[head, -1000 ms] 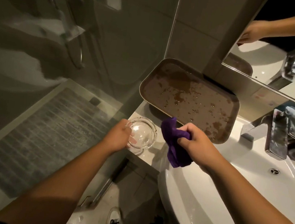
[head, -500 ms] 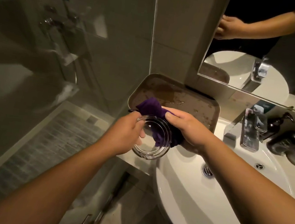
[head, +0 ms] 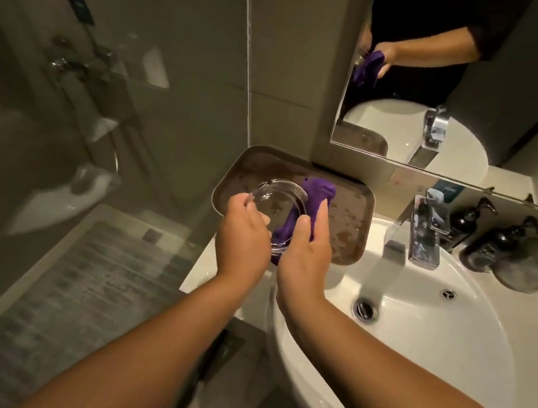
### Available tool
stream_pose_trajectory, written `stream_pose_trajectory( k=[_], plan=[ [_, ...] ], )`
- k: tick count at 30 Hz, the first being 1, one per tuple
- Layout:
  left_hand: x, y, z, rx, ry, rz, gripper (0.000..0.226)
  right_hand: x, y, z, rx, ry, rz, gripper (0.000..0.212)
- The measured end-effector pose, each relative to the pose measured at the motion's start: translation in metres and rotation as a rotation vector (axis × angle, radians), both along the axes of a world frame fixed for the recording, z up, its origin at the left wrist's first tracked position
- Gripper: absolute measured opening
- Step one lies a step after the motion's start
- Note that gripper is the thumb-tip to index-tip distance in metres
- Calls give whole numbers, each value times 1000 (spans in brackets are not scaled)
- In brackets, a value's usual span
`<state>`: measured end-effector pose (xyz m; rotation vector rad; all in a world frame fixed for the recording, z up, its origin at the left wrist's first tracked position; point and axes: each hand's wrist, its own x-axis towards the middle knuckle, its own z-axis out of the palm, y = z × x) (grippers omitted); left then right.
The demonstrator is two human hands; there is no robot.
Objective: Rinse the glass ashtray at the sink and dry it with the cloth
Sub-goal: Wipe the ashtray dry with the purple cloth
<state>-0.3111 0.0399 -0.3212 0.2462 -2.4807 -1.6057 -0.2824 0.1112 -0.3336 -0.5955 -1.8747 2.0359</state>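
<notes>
The clear glass ashtray is lifted above the brown tray, tilted on edge. My left hand grips its near left rim. My right hand holds the purple cloth against the ashtray's right side; part of the cloth shows through the glass and part sticks up behind it. The white sink lies to the right of both hands, with its chrome tap at the back.
A wet brown tray sits on the counter under the hands. Two dark pump bottles stand right of the tap. A mirror hangs above. A glass shower screen and a floor mat fill the left.
My left hand lifted the ashtray off the counter edge up over the brown tray. My right hand brought the purple cloth against it, and the two hands came close together.
</notes>
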Motion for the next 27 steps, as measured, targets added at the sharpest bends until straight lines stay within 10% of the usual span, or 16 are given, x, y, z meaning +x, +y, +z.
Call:
stream_pose_trajectory(
  k=[8,17,27],
  plan=[
    [-5,-11,31,267,-257,-323,16,-16,63,28,311,82,264,47],
    [-32,-19,71,-154,-145,-542,23,-45,104,97,699,90,759,46],
    [-13,13,46,69,6,-117,25,-19,54,47,213,174,121,37]
  ],
)
